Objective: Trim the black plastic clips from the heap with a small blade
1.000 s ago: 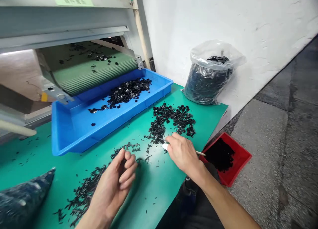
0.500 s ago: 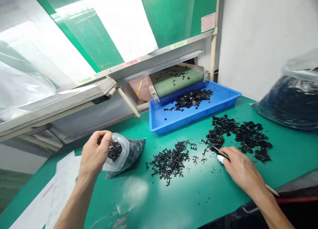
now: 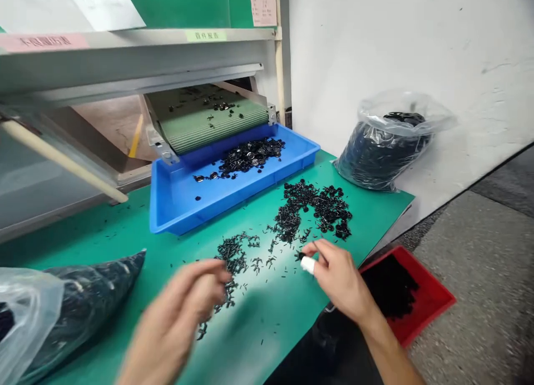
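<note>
My left hand (image 3: 183,312), smeared by motion, hovers over the near side of a pile of small black branched parts (image 3: 231,251) on the green table. Its fingers curl, but whether they hold anything cannot be made out. Closed around a thin stick (image 3: 320,253), my right hand (image 3: 340,276) has white tape (image 3: 307,264) on the thumb. A small black part (image 3: 299,256) is at its fingertips. Just beyond lies a heap of black round parts and loose bits (image 3: 315,207). On the left, the open clear bag (image 3: 87,296) holds black parts.
A blue tray (image 3: 250,190) with black parts stands beneath a green conveyor belt (image 3: 217,123). The clear bag of black parts (image 3: 384,146) leans near the wall. Below the table's right edge is a red bin (image 3: 434,296) with black contents.
The view has swung right. My left hand has let go of the bag's mouth and moved right to the branched parts. My right hand has drawn back slightly from the heap.
</note>
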Tool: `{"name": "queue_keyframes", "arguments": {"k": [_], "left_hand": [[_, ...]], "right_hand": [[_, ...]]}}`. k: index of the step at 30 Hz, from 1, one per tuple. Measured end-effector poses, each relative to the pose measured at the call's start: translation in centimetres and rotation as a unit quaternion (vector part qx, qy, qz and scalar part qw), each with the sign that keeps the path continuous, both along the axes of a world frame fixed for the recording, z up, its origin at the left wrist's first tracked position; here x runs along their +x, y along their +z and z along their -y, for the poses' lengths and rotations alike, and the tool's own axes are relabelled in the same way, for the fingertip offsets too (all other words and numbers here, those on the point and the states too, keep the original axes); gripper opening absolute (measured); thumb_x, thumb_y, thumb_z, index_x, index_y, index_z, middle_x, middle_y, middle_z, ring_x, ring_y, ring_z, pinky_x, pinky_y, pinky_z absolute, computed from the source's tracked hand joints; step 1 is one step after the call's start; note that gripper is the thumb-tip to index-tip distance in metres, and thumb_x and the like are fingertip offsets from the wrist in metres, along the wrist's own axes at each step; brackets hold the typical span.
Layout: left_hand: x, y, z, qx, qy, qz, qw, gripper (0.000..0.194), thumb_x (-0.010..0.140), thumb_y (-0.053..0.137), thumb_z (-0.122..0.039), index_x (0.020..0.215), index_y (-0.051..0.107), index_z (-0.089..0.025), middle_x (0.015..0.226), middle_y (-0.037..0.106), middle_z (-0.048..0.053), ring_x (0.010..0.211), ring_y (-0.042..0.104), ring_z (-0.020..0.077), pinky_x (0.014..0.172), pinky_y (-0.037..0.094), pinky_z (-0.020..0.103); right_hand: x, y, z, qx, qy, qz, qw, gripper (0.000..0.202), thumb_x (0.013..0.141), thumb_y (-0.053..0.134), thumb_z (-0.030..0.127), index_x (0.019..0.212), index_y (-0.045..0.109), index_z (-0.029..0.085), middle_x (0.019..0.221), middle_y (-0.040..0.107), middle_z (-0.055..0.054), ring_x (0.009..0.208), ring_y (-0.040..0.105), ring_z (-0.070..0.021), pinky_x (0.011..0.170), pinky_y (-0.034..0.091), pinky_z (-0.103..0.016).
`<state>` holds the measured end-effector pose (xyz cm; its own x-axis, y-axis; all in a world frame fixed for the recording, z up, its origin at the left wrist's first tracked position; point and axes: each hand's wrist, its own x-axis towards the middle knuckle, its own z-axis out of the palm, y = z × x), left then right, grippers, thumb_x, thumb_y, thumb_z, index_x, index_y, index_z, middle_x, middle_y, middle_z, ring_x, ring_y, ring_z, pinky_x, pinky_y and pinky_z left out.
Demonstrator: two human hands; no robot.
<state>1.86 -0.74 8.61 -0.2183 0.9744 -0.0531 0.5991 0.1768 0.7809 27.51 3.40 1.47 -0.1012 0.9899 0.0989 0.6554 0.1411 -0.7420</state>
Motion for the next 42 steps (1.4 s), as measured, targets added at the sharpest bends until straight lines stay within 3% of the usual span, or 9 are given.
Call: {"name": "queue_keyframes", "arguments": {"k": [2, 7, 11, 13, 19, 24, 28, 33, 42], "left_hand": [[4.0, -2.8, -1.3, -0.125, -0.140, 0.181, 0.965, 0.046, 0.086, 0.050, -0.061, 0.102, 0.070, -0.022, 0.076, 0.070, 0.005, 0.060, 0.058, 0.0197, 0.054, 0.048, 0.029], [7.9, -6.6, -2.8, -0.195, -0.238, 0.331, 0.892, 0.032, 0.087, 0.062, -0.048, 0.089, 0.074, -0.019, 0.065, 0.059, 0.000, 0.056, 0.048, 0.0130, 0.054, 0.040, 0.024], [7.0, -7.2, -3.1, -0.228, -0.177, 0.420, 0.860, 0.025, 0.083, 0.071, -0.040, 0.099, 0.075, -0.020, 0.078, 0.068, 0.005, 0.064, 0.052, 0.0130, 0.056, 0.043, 0.022], [6.2, -7.3, -3.3, -0.233, -0.121, 0.462, 0.847, 0.023, 0.080, 0.076, -0.035, 0.096, 0.076, -0.019, 0.087, 0.072, 0.007, 0.066, 0.055, 0.0117, 0.059, 0.046, 0.020], [4.6, -7.3, -4.7, -0.203, 0.024, 0.559, 0.804, 0.028, 0.065, 0.088, -0.027, 0.088, 0.078, -0.016, 0.091, 0.074, 0.006, 0.072, 0.064, 0.0115, 0.071, 0.056, 0.018], [4.3, -7.1, -5.3, -0.163, 0.034, 0.576, 0.800, 0.029, 0.061, 0.091, -0.022, 0.086, 0.078, -0.016, 0.097, 0.074, 0.005, 0.074, 0.067, 0.0116, 0.070, 0.058, 0.016], [4.5, -6.9, -5.1, -0.153, 0.034, 0.588, 0.794, 0.031, 0.062, 0.090, -0.020, 0.090, 0.077, -0.017, 0.093, 0.074, 0.004, 0.077, 0.070, 0.0132, 0.074, 0.058, 0.017], [5.1, -7.4, -4.9, -0.165, -0.004, 0.595, 0.787, 0.023, 0.067, 0.087, -0.021, 0.086, 0.077, -0.015, 0.087, 0.074, 0.005, 0.073, 0.069, 0.0125, 0.072, 0.058, 0.019], [5.5, -8.3, -5.0, -0.178, -0.023, 0.593, 0.785, 0.023, 0.070, 0.085, -0.022, 0.091, 0.076, -0.018, 0.092, 0.076, 0.006, 0.078, 0.069, 0.0129, 0.079, 0.056, 0.022]], "right_hand": [[-0.8, 0.0, 1.7, -0.002, 0.038, -0.049, 0.998, 0.030, 0.078, 0.044, 0.002, 0.089, 0.064, 0.022, 0.085, 0.061, 0.002, 0.065, 0.052, -0.0112, 0.058, 0.038, -0.021], [-1.9, -0.4, 4.2, -0.039, 0.049, -0.102, 0.993, 0.029, 0.080, 0.044, 0.000, 0.085, 0.062, 0.022, 0.085, 0.059, 0.001, 0.073, 0.056, -0.0121, 0.062, 0.042, -0.021], [-0.4, -1.0, 3.3, -0.050, 0.039, -0.100, 0.993, 0.038, 0.084, 0.038, 0.003, 0.110, 0.058, 0.023, 0.094, 0.062, -0.002, 0.085, 0.061, -0.0145, 0.075, 0.048, -0.025], [0.6, -1.3, 2.1, -0.031, -0.024, -0.061, 0.997, 0.042, 0.085, 0.034, 0.004, 0.118, 0.053, 0.020, 0.103, 0.064, -0.006, 0.096, 0.062, -0.0173, 0.083, 0.049, -0.030], [0.5, -1.1, -1.6, -0.090, -0.117, 0.159, 0.976, 0.035, 0.088, 0.033, 0.002, 0.112, 0.055, 0.015, 0.082, 0.068, -0.007, 0.075, 0.067, -0.0206, 0.063, 0.046, -0.028], [-3.1, -0.3, -1.5, -0.081, -0.066, 0.254, 0.961, 0.025, 0.093, 0.035, 0.004, 0.099, 0.058, 0.014, 0.082, 0.069, -0.011, 0.069, 0.066, -0.0217, 0.056, 0.042, -0.027], [-4.3, -0.1, -0.7, -0.032, 0.052, 0.163, 0.985, 0.039, 0.091, 0.039, 0.005, 0.125, 0.053, 0.017, 0.101, 0.070, -0.010, 0.085, 0.069, -0.0223, 0.071, 0.052, -0.030], [-1.9, -0.3, -0.4, -0.003, 0.007, 0.113, 0.994, 0.056, 0.086, 0.035, 0.003, 0.139, 0.044, 0.018, 0.120, 0.065, -0.012, 0.108, 0.064, -0.0252, 0.088, 0.054, -0.043], [-2.5, 0.7, 1.7, 0.057, 0.060, 0.087, 0.993, 0.045, 0.089, 0.031, 0.004, 0.125, 0.055, 0.017, 0.101, 0.069, -0.009, 0.089, 0.067, -0.0227, 0.074, 0.056, -0.037]]}}
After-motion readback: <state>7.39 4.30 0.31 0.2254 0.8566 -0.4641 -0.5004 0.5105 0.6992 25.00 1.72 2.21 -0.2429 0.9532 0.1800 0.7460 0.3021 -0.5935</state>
